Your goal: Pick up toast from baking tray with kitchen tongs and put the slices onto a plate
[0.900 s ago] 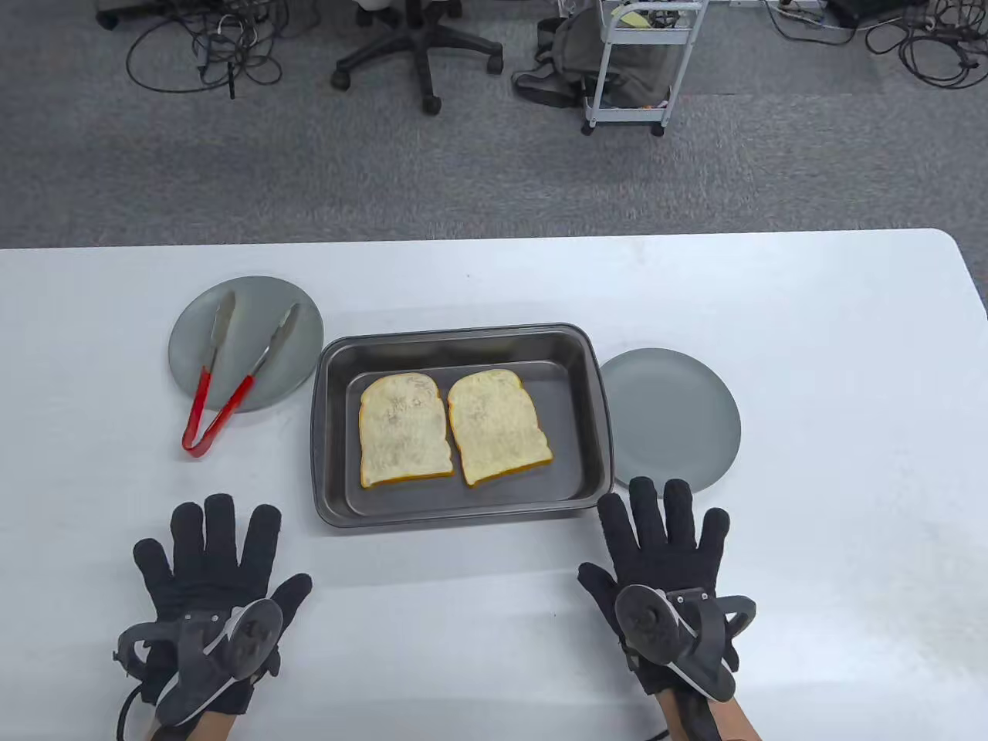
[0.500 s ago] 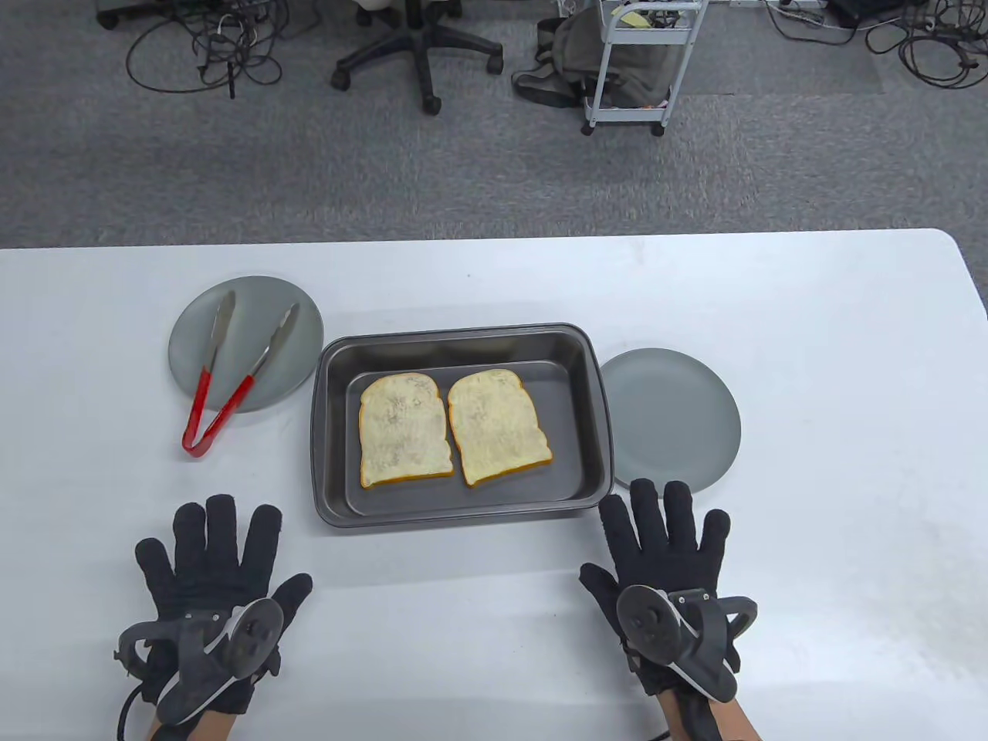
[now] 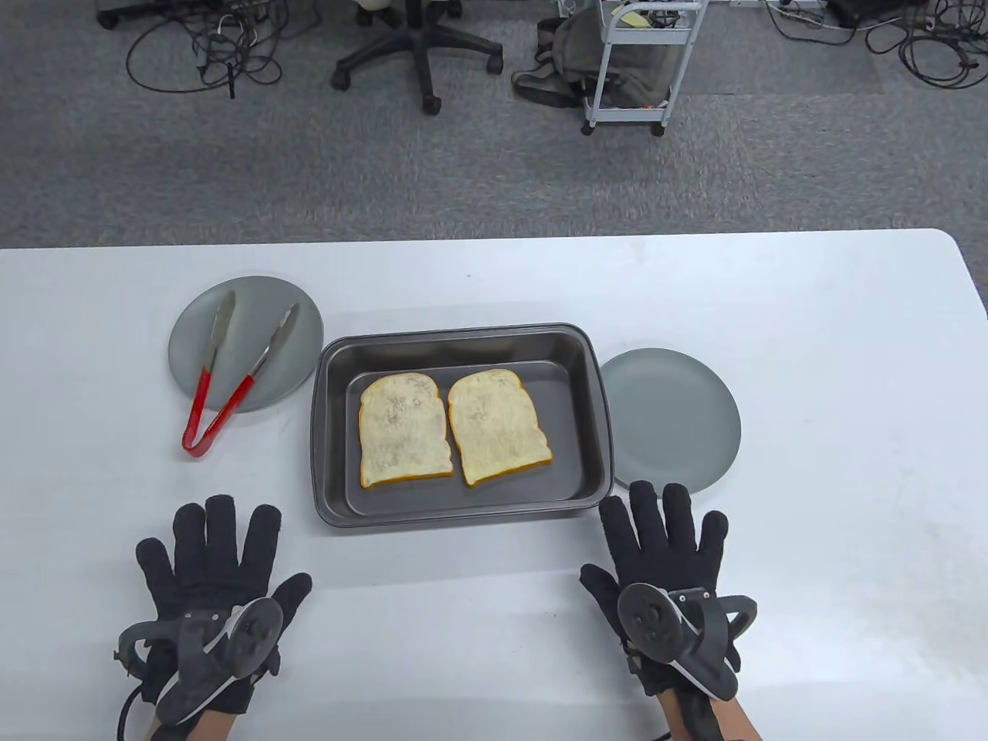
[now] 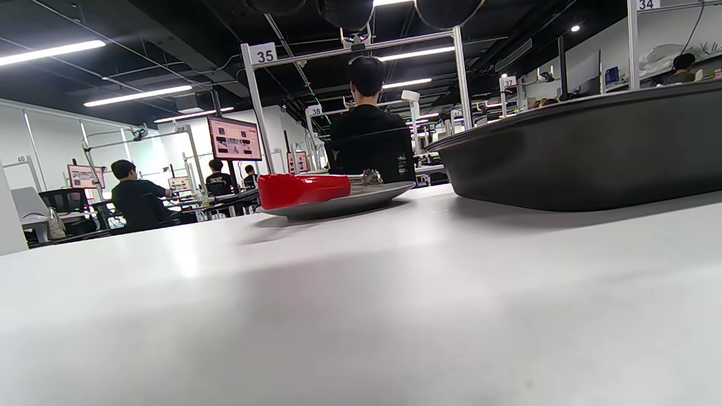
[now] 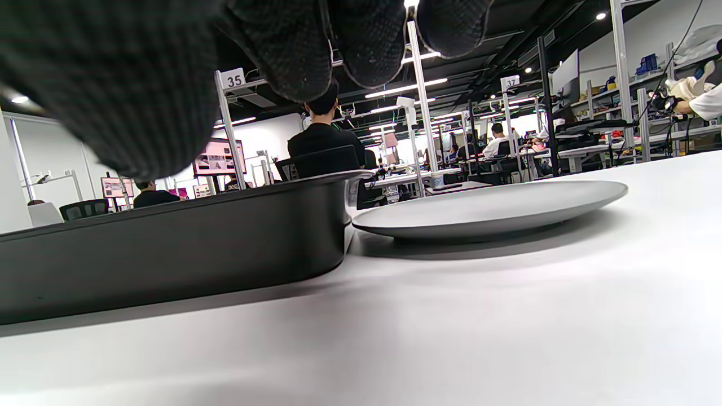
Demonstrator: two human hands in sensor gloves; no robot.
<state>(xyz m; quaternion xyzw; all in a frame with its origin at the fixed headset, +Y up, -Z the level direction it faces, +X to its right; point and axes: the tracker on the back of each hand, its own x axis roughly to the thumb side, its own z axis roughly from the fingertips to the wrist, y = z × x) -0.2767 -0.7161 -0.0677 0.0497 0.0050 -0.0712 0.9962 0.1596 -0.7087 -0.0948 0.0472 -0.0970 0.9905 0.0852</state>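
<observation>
hands: I'm resting left hand (image 3: pixel 212 571) and right hand (image 3: pixel 664 567) flat, fingers spread, gripping nothing
tongs (image 3: pixel 224 378): lying ahead of my left hand, nearer it, red handles pointing back
toast slices (image 3: pixel 451 428): sitting in baking tray (image 3: pixel 463 509) between hands

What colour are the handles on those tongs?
Red, on the tongs, with bare metal tips; the table view shows it best.

Bare table (image 3: pixel 478 610) between hands and tray (image 3: pixel 463 515)

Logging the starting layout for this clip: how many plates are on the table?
2. One plate lies left of the baking tray, with the tongs resting on it. The other plate lies right of the tray, bare. None looks hidden.
</observation>
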